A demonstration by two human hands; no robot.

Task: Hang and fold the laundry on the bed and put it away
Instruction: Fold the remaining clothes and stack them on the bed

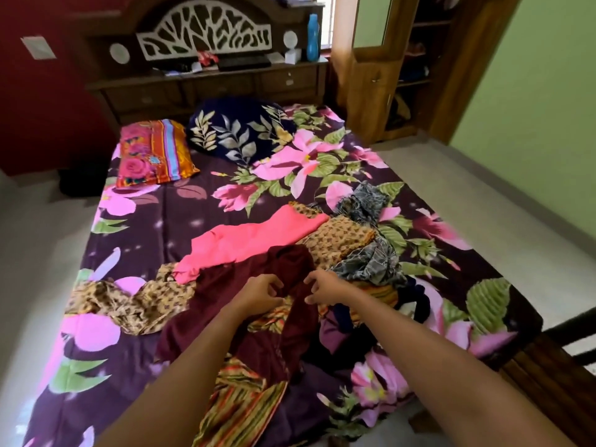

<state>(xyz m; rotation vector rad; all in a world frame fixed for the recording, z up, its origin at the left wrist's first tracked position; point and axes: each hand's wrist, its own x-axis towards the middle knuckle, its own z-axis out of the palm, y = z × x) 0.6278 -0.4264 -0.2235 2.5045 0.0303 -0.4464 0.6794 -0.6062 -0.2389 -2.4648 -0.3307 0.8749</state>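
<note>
- Left grip (pixel 258 295) and right grip (pixel 325 287): close together, fingers curled, each pinching the maroon garment (pixel 283 262).
- Maroon garment lies on the bed (pixel 161 221), from just beyond the grips back toward the person, over a striped orange-green cloth (pixel 238 401).
- Just beyond the grips: pink cloth (pixel 251 240), overlapping leopard-print fabric (pixel 342 237).
- Right of the right grip: grey patterned garment (pixel 371 262), crumpled against the pile; navy garment (pixel 419 304) beside the forearm.
- Far beyond: orange floral pillow (pixel 154 153).
</note>
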